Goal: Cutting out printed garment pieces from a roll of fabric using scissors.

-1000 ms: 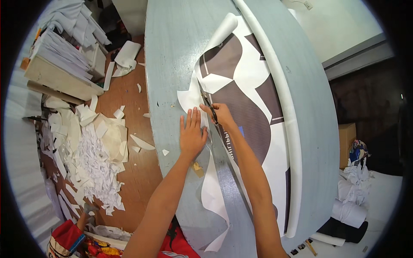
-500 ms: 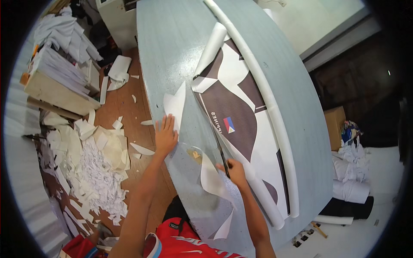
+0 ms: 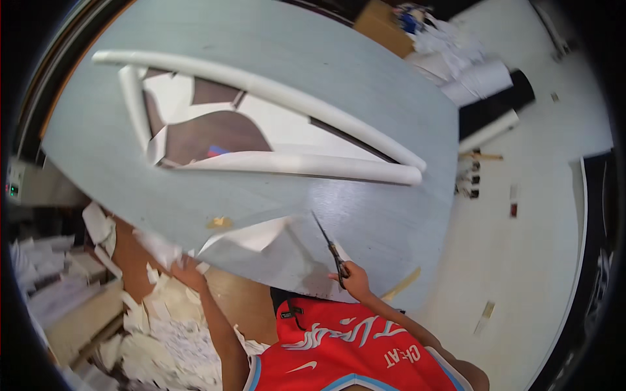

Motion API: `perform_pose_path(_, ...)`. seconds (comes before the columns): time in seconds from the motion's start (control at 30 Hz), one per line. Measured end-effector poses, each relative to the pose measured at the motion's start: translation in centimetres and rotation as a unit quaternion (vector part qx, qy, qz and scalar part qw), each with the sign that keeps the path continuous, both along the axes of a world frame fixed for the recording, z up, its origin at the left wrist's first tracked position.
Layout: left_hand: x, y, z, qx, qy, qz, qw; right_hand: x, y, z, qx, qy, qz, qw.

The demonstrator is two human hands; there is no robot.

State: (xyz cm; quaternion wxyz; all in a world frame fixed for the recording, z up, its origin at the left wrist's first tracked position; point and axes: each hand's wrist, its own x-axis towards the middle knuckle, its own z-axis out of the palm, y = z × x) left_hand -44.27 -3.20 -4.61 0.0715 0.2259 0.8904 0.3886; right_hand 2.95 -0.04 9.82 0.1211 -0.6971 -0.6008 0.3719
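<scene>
My right hand (image 3: 353, 279) grips a pair of scissors (image 3: 329, 244) at the near edge of a large grey table (image 3: 339, 91), blades pointing up and away over the tabletop. My left hand (image 3: 186, 270) is off the table's near-left edge, fingers closed on a white paper strip (image 3: 156, 247). Between the hands a cut-off piece of white sheet (image 3: 254, 244) lies curled on the table edge. Farther back rests a big printed sheet (image 3: 215, 130) in brown and white, its edges curled into long white rolls (image 3: 306, 166).
A heap of white paper scraps (image 3: 163, 332) covers the brown floor at lower left beside a wooden shelf (image 3: 72, 319) of stacked paper. White rolls (image 3: 482, 81) and a cardboard box (image 3: 385, 19) lie at upper right on the pale floor. My red jersey (image 3: 345, 352) fills the bottom.
The view has swung round so the table now lies across the frame. My right hand drew the scissors back to the near edge. My left hand left the tabletop with a paper strip.
</scene>
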Motion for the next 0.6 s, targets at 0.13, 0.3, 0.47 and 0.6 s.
perform_pose_path(0.13,-4.3,-8.3,-5.7,-0.223,0.041,0.074,0.971,4.8,-5.1,0.7,0.002,-0.014,-0.157,0.987)
perform_pose_path(0.3,16.3,10.9,7.6,0.178,-0.021,-0.177,0.968,10.7,-11.2,-1.7,0.083,-0.032,-0.275,0.957)
perform_pose_path(0.47,22.8,30.1,7.3,0.006,0.157,-0.505,0.849,13.6,-16.9,-5.8,0.017,0.020,-0.381,0.924)
perform_pose_path(0.6,19.7,32.8,5.4,-0.210,0.015,-0.565,0.797,12.6,-18.7,-2.7,0.061,0.110,-0.417,0.900)
